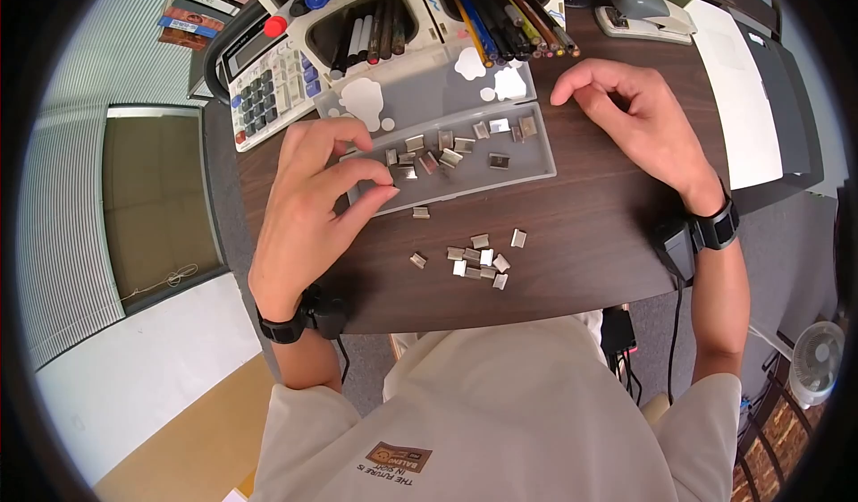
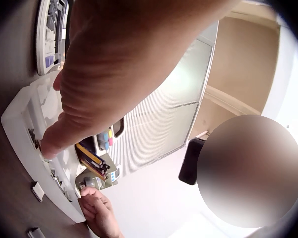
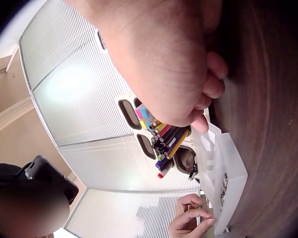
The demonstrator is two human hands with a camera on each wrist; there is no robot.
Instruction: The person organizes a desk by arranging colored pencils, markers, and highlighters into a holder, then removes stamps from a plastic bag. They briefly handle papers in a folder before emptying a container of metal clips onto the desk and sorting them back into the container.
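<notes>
Small metal clips lie in a shallow grey plastic case (image 1: 527,169), its lid folded back. Over the case's left end is my left hand (image 1: 308,194), fingers bent, thumb and index tips close together; nothing shows between them. In the right wrist view the left hand (image 3: 186,223) hangs beside the case (image 3: 233,173). A loose group of clips (image 1: 486,257) lies on the table in front of the case, with one clip (image 1: 421,212) near its front edge. Right of the case, my right hand (image 1: 639,122) rests at the table with loosely curled fingers, holding nothing.
Behind the case stand a white organizer (image 1: 393,6) with pens and pencils and a calculator (image 1: 273,91). A stapler (image 1: 643,19) sits at the back right, beside white paper (image 1: 728,91). The table's front edge (image 1: 500,323) is near the person's body.
</notes>
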